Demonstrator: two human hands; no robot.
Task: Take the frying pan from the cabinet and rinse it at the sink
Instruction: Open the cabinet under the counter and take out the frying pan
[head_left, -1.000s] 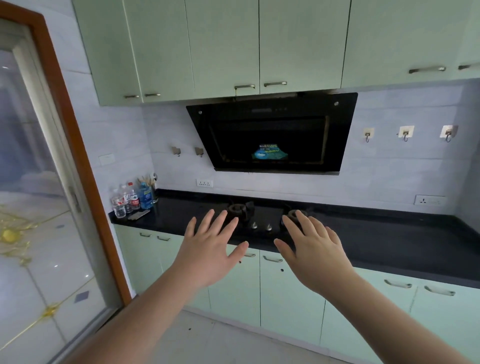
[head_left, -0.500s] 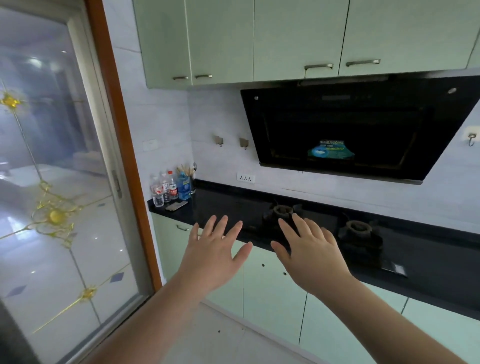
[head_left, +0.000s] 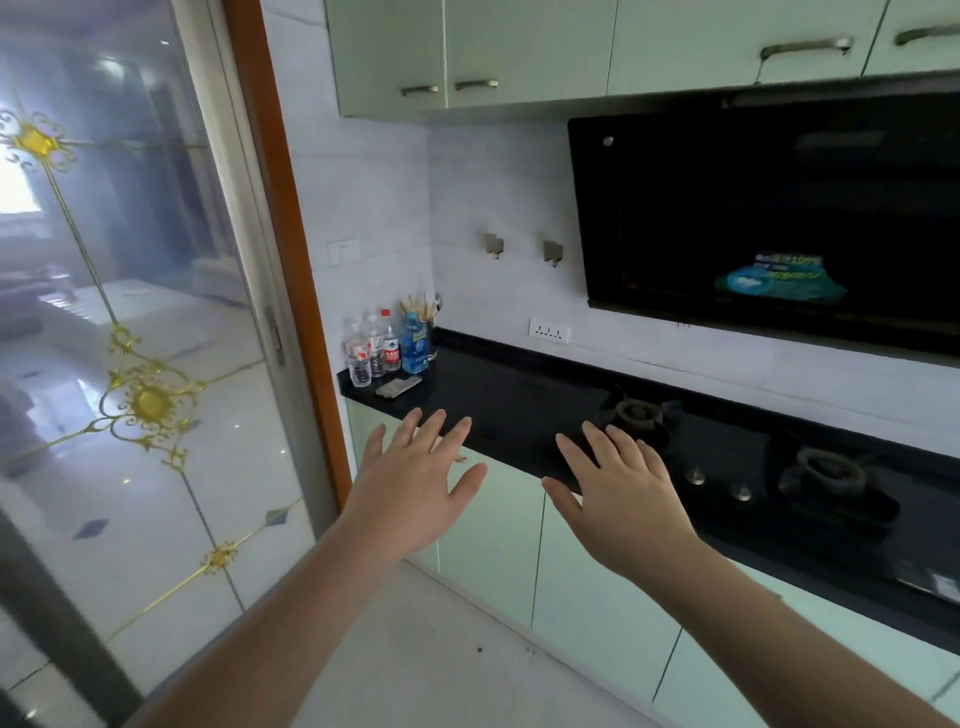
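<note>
Left hand (head_left: 415, 483) and right hand (head_left: 618, 499) released, fingers spread, holding nothing, before the bench (head_left: 519, 395) front edge. Frying pan and sink not visible; lower cabinet doors (head_left: 488, 540) closed. Risk: opening the wrong door.

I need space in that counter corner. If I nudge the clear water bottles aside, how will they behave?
The clear water bottles stand tall and narrow, so a high push would probably tip them. They look like thin plastic and seem light, likely sliding easily on the glossy black counter. Packed against the blue bottle, they may knock it too.
</note>
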